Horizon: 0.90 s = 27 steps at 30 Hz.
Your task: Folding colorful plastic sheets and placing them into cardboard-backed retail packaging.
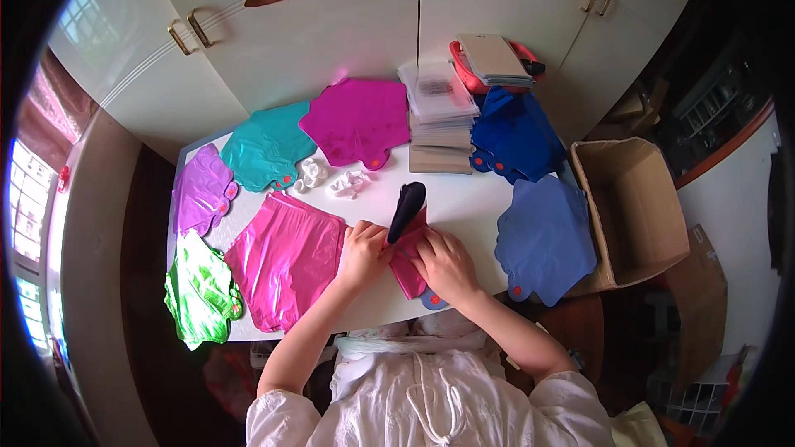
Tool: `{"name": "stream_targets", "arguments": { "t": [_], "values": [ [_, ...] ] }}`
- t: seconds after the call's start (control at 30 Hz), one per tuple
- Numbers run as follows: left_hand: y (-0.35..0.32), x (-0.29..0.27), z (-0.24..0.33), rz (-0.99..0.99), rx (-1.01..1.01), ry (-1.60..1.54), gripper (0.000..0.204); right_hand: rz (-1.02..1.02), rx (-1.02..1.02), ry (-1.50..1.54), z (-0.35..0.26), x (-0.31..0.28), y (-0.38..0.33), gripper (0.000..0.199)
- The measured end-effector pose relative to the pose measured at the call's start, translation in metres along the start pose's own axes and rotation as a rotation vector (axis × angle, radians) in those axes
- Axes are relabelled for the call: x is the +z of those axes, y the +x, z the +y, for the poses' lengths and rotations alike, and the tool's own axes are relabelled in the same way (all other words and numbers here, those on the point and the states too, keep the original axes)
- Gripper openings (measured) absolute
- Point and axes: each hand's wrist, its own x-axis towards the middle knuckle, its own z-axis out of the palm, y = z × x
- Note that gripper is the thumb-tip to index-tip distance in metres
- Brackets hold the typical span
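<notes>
Head view, item one: folded pink foil piece [406,276], at the near edge of the counter [464,203], between the two hands; a dark navy folded strip [406,211] rises from it toward twelve o'clock.

Handling, as judged: very light, limp, slick, quick to crease and perhaps to tear; best taken by a folded edge, pinched gently.

Left hand [363,253], at nine o'clock of the piece: fingers curled in, drawn narrow, holding its edge beside the strip.

Right hand [447,265], at three o'clock: fingers bent, thumb close to forefinger, gripping the piece's other side; the undersides are hidden.

Adjacent: larger pink foil sheet [286,261], flat, nine o'clock; white scrunched bundles [348,185], eleven o'clock; blue-grey scalloped sheet [546,236], three o'clock; open cardboard box [681,240], farther that way.
</notes>
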Motion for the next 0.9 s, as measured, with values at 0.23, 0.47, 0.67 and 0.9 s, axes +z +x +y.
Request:
{"name": "stream_targets", "arguments": {
  "t": [0.23, 0.47, 0.67, 0.9],
  "values": [
    [0.008, -0.005, -0.007, -0.009, -0.044, -0.147, 0.022, 0.014, -0.011, -0.031, -0.003, -0.006, 0.004, 0.038],
    [0.006, -0.006, -0.008, -0.06, -0.064, -0.138, 0.021, -0.052, -0.015, -0.035, -0.002, -0.008, 0.004, 0.04],
    [0.007, -0.006, -0.004, -0.044, -0.043, -0.145, 0.025, -0.037, -0.026, -0.008, 0.0, -0.005, 0.004, 0.04],
    [0.01, -0.004, 0.004, 0.005, -0.143, -0.146, 0.029, -0.06, -0.052, 0.041, 0.004, 0.002, 0.002, 0.041]
  ]
}}
